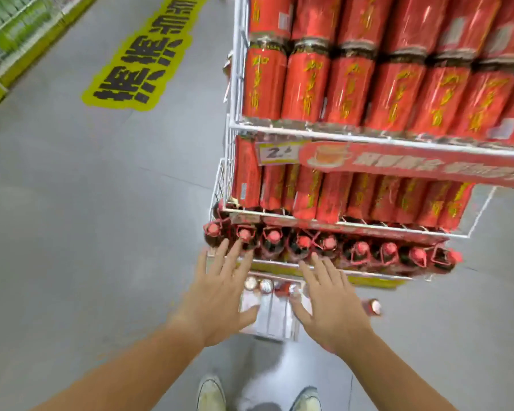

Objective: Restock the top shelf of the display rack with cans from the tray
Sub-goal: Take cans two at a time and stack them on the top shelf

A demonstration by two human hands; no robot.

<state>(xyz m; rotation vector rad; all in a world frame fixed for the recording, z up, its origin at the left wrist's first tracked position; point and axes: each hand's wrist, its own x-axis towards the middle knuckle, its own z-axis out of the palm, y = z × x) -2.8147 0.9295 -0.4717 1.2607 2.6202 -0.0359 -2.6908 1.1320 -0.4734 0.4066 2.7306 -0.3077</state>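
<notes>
Below spread fingers: tray cans.

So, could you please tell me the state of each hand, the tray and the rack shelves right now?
left hand: open, empty
right hand: open, empty
tray: on floor, few cans left
rack: visible shelves full of red cans
bottles: upright on the lowest shelf

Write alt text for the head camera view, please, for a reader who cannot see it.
Two empty, open hands, left hand and right hand, reach down toward a tray of cans on the floor, before a white wire display rack full of red cans.
</notes>
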